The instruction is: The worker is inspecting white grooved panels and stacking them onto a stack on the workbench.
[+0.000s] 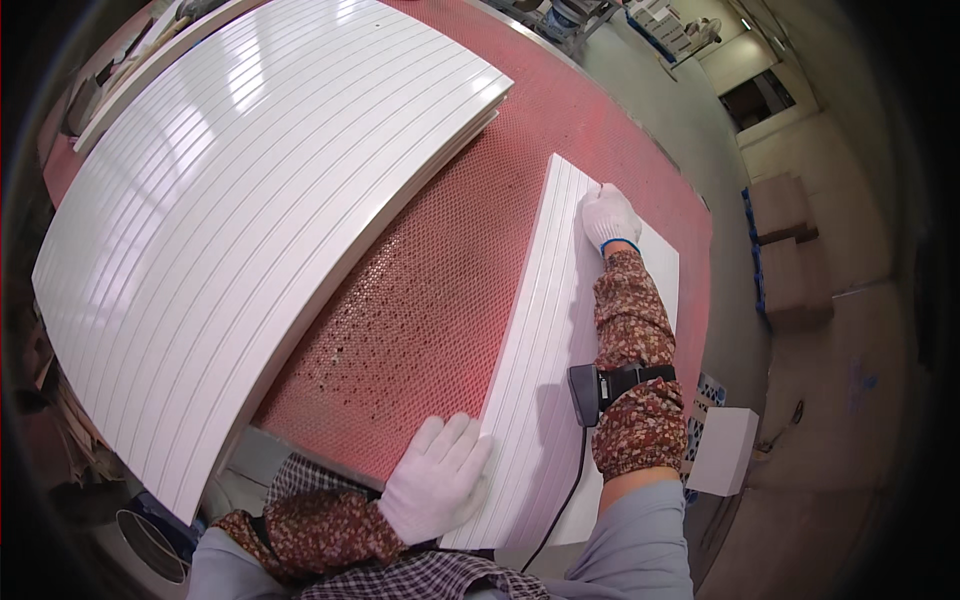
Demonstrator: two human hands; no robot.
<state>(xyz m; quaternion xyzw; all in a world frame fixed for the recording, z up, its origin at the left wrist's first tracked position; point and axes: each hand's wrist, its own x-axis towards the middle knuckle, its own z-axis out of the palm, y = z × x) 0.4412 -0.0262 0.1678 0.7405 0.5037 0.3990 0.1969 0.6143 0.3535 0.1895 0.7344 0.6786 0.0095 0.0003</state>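
A narrow stack of white grooved panels [530,380] lies lengthwise in front of me on a red, dimpled table surface. My left hand [440,480], in a white knit glove, rests against the stack's near left edge with its fingers stretched out. At the far end, my right hand [610,217], gloved the same way, is closed over the panel edge; its fingertips are partly hidden. A black device [585,395] is strapped to my right forearm, and a cable runs down from it.
A large stack of glossy white grooved panels [250,200] fills the left side. Red dimpled table surface [400,290] shows between the stacks. Right of the table stand a white box-like block [722,450] and brown cartons [790,250] on blue pallets. A metal ring-shaped object [150,545] is at the lower left.
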